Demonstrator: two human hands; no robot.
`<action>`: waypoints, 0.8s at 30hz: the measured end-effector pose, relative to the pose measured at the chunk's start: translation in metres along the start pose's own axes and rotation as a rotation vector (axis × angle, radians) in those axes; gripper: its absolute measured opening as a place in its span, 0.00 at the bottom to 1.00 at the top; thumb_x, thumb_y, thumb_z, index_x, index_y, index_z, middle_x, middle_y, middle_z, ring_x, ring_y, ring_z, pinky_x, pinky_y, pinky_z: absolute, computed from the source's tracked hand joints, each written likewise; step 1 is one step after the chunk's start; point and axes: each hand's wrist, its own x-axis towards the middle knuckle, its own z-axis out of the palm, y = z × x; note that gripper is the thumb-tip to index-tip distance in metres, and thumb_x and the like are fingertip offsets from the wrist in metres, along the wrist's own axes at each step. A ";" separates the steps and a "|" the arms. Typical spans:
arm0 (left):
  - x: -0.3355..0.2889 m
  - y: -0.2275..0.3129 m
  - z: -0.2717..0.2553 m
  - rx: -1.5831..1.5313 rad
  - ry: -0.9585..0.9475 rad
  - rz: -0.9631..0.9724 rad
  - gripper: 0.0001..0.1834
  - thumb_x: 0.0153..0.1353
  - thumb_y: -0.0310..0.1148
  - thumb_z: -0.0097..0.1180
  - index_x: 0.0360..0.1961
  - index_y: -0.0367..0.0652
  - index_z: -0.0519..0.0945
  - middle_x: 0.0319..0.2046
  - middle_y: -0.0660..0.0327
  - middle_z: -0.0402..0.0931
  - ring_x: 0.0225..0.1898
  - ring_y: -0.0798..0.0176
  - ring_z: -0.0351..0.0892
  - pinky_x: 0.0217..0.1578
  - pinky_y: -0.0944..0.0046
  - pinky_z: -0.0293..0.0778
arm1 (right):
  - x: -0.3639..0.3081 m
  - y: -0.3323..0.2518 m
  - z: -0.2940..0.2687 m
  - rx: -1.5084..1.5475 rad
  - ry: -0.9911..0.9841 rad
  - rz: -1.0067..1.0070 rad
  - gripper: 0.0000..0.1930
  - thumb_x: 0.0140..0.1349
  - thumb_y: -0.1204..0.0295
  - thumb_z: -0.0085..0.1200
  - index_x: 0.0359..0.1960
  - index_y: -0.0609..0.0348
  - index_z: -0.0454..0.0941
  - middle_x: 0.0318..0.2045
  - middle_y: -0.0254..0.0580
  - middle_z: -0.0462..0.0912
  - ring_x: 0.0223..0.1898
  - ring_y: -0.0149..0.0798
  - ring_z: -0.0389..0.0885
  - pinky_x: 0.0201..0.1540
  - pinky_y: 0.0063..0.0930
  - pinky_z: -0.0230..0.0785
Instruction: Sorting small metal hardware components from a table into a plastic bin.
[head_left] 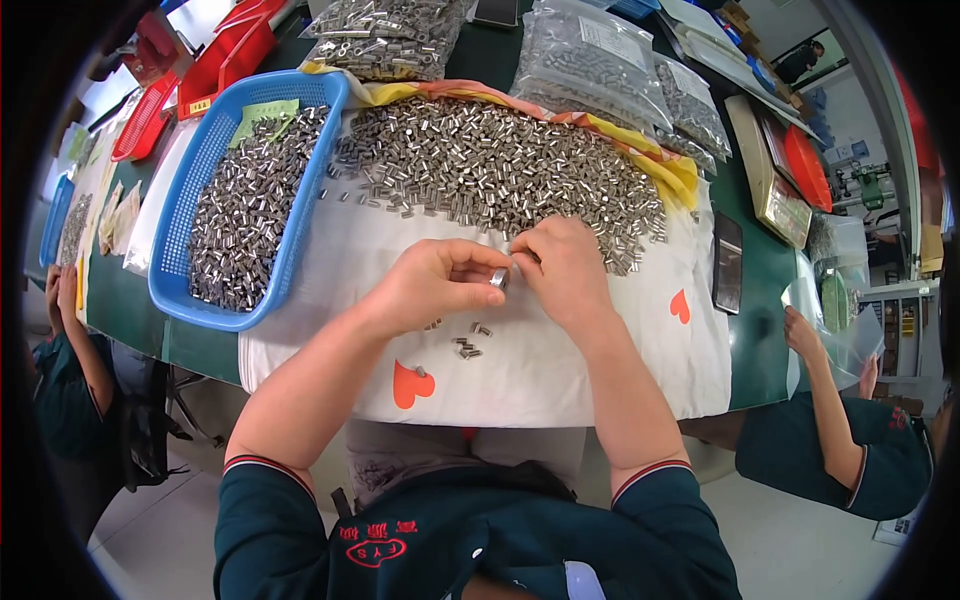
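Observation:
My left hand (440,283) is closed in a pinch on a small shiny metal cylinder (499,279), held between thumb and forefinger. Close beside it, my right hand (563,266) has its fingers curled together at the near edge of the pile; what they hold, if anything, is hidden. A wide heap of short metal cylinders (480,165) spreads over the white cloth (330,365) beyond both hands. Several loose cylinders (467,348) lie on the cloth just below my left hand, and a single one rests on a red heart print (411,386).
A blue plastic basket (170,240) of similar cylinders stands on the left. Filled clear bags (590,60) sit behind the heap, bordered by a yellow and pink cloth (670,180). A dark phone (728,262) lies on the right. Co-workers' hands (800,332) show at both sides.

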 end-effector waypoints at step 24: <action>0.002 -0.009 0.001 0.050 0.237 0.101 0.18 0.48 0.26 0.61 0.43 0.34 0.75 0.32 0.62 0.77 0.33 0.74 0.74 0.36 0.74 0.72 | -0.009 -0.027 -0.006 0.311 0.150 -0.063 0.05 0.42 0.79 0.55 0.22 0.59 0.73 0.21 0.38 0.75 0.25 0.41 0.73 0.28 0.30 0.66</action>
